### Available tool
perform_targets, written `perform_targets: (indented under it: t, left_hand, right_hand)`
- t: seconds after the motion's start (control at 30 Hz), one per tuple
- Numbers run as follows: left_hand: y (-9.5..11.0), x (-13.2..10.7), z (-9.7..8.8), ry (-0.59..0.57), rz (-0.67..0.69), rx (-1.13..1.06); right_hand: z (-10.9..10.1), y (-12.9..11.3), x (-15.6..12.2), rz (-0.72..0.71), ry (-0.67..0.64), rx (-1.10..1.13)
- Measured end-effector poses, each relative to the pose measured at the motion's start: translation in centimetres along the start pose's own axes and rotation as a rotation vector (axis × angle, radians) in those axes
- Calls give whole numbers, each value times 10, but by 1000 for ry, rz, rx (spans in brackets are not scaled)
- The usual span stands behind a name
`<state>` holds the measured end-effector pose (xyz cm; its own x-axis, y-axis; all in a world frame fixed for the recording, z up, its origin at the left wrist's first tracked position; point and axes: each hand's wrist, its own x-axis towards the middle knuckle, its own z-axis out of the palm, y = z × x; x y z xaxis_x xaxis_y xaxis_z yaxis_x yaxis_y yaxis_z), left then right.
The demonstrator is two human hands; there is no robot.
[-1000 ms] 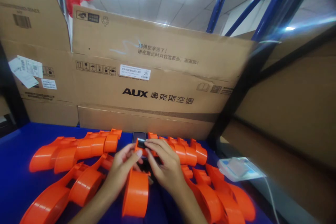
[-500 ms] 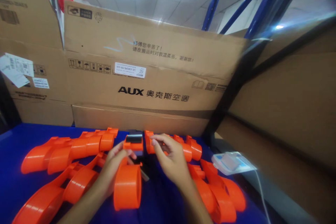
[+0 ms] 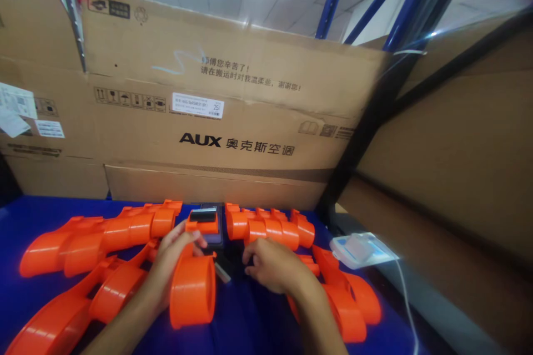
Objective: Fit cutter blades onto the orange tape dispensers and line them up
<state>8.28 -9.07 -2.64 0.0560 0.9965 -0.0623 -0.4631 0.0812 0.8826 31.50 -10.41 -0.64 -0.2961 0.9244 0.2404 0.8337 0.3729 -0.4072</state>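
My left hand [image 3: 177, 249] is closed around an orange plastic tape dispenser [image 3: 192, 291], gripping it below its upper end. The round hub of the dispenser faces me at the bottom. At its top sits a black strip [image 3: 203, 215] with a pale, toothed edge. My right hand [image 3: 270, 263] is to the right, low over the blue surface, with its fingers curled in; whatever is between the fingertips is hidden. Between the hands a small flat metal strip [image 3: 222, 273] lies on the blue surface. Behind the held dispenser is a dark box [image 3: 215, 236], partly covered.
Rows of orange dispensers lie left [image 3: 119, 231] and right [image 3: 270, 227], with more nearer me on both sides. A clear plastic case [image 3: 362, 249] with a white cord is at the right edge. Cardboard [image 3: 241, 177] walls the back; a dark rack post [image 3: 353, 150] stands right.
My right hand has moved down and away from the dispenser's upper end, its fingers curling in. My left hand keeps its hold on the dispenser. The view has shifted slightly.
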Motion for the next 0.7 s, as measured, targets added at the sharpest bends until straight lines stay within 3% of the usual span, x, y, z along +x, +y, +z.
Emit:
perform_targets:
  t: [0.37, 0.57, 0.7]
  left_hand:
    - [1, 0, -1, -2, 15, 8]
    - [2, 2, -1, -72, 11, 36]
    - [0, 6, -3, -105, 34, 52]
  right_hand:
    - [-18, -1, 0, -19, -72, 189]
    - [-28, -14, 7, -104, 128, 319]
    - [-26, -23, 12, -145, 96, 522]
